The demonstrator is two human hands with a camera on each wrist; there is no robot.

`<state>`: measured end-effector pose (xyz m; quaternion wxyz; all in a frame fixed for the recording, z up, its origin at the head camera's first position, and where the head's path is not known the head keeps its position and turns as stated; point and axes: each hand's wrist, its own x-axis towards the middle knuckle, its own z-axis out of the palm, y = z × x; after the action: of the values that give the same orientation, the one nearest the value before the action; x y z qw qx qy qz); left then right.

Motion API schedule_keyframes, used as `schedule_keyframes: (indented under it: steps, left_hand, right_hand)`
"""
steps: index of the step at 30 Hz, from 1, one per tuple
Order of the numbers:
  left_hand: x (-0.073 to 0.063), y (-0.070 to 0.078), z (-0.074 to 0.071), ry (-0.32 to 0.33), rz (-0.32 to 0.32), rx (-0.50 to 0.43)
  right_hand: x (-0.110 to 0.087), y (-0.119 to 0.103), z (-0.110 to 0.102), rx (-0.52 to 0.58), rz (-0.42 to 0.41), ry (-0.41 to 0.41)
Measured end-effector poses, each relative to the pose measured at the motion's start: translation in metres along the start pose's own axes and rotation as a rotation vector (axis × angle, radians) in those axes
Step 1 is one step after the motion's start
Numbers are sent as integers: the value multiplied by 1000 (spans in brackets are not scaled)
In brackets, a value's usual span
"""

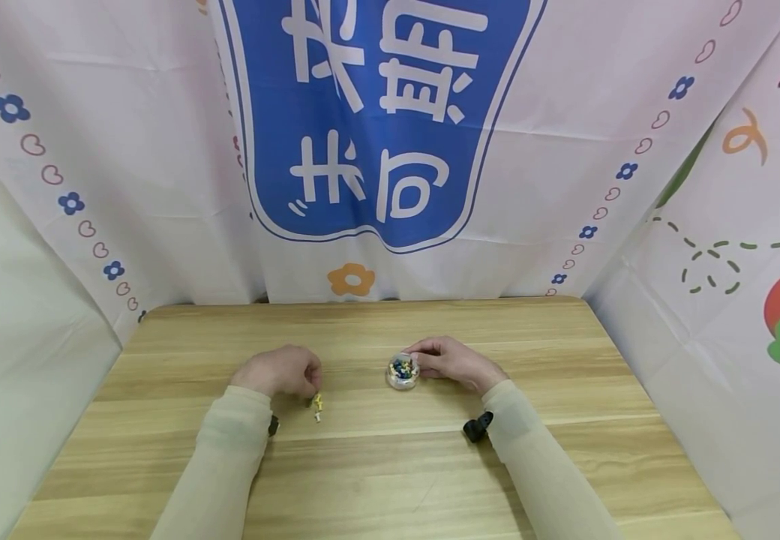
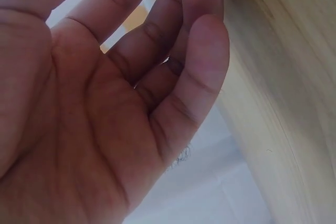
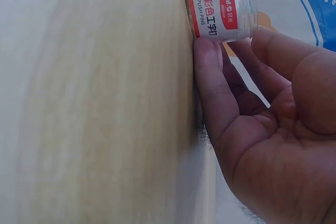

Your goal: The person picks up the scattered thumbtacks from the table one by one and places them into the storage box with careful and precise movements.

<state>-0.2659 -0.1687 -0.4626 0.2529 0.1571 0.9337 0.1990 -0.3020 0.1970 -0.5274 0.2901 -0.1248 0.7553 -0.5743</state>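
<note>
On the table stands a small clear round jar (image 1: 403,373) with blue, yellow and white push pins inside. My right hand (image 1: 454,361) grips the jar from its right side. In the right wrist view, its fingertips are against the base and side of the labelled jar (image 3: 218,6). My left hand (image 1: 285,371) is low over the table to the left, fingers bent down beside a few loose yellow and white push pins (image 1: 319,403). The left wrist view shows the palm of the left hand (image 2: 115,108); its fingertips run out of frame, and I cannot tell whether they pinch a pin.
The wooden table (image 1: 390,480) meets a printed white curtain (image 1: 181,247) at its back edge, with more cloth along both sides. A black wrist device (image 1: 478,427) sticks out from the right sleeve (image 1: 541,457).
</note>
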Motion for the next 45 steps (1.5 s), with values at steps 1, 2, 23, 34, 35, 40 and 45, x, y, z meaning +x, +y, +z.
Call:
schedule_keyframes:
  steps: [1,2,23,34,35,40,45]
  left_hand:
    - [0,0,0,3,3,-6]
    - [-1,1,-1,7,7,-9]
    - [22,19,0,254,320,49]
    - [34,40,18,430,401,31]
    - [35,41,20,439,407,32]
    - [38,54,28,481,402,4]
    - [39,73,39,489,378,-40]
  right_hand:
    - [0,0,0,-1,-1,-1]
    - [-1,-1,0,-1,0,1]
    - [-2,-2,0,-4,17,11]
    - [2,1,0,-13,6,6]
    - [3,1,0,-13,5,6]
    - [2,2,0,-10,3,5]
    - [1,2,-1,-18,2,11]
